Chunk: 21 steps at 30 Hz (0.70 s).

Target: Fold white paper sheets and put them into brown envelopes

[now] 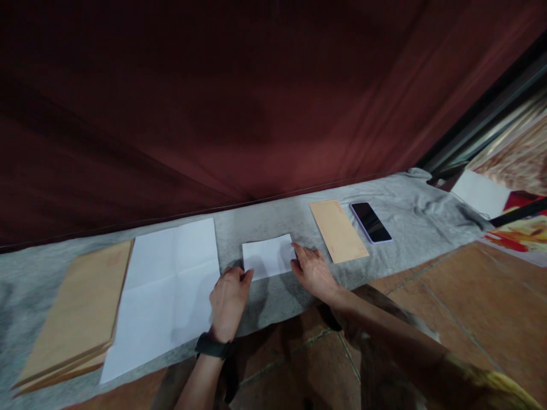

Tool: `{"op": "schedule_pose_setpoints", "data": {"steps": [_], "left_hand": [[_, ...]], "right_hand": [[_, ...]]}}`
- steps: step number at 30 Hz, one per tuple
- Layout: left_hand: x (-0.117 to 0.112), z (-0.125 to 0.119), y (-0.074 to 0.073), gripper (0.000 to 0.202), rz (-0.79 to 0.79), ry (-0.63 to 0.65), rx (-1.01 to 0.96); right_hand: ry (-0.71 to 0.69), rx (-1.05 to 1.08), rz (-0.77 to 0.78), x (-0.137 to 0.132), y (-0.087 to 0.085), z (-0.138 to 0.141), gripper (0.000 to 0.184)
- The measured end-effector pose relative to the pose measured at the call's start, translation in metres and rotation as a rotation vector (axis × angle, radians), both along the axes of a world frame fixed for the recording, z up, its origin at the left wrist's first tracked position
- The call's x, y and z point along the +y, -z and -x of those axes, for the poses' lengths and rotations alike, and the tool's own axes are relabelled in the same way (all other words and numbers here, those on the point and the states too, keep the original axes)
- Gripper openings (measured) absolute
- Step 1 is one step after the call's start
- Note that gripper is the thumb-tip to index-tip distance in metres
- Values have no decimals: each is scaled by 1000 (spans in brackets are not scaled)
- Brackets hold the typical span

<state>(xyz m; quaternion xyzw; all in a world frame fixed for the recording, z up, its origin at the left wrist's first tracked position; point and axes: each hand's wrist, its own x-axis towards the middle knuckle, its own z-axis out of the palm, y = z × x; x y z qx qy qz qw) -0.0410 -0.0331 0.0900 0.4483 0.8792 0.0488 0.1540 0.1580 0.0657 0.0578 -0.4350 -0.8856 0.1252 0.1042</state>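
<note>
A small folded white paper [268, 256] lies on the grey cloth [384, 262] in front of me. My left hand [228, 299], with a black band on the wrist, has its fingers curled and pinches the paper's lower left corner. My right hand [313, 270] lies flat with fingers spread, its fingertips pressing the paper's right edge.
A large unfolded white sheet [166, 290] with crease lines lies to the left, beside a stack of brown envelopes [79, 313]. To the right lie one brown envelope [338, 230] and a dark phone [370, 221]. A dark red curtain [213, 102] hangs behind; tiled floor [448, 296] is near me.
</note>
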Motion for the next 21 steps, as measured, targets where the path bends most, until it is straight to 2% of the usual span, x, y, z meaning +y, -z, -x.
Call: {"op": "schedule_pose_setpoints", "data": {"steps": [5, 14, 17, 21], "left_hand": [[0, -1, -2, 29, 9, -16, 4], [0, -2, -2, 31, 14, -16, 28], [0, -2, -1, 32, 2, -6, 31], [0, -1, 1, 32, -4, 7, 38]], "right_hand": [[-12, -87, -57, -2, -2, 2, 40], [-24, -102, -172, -8, 2, 4, 36], [-99, -48, -189, -12, 1, 6, 35], [-265, 66, -180, -26, 3, 12, 40]]}}
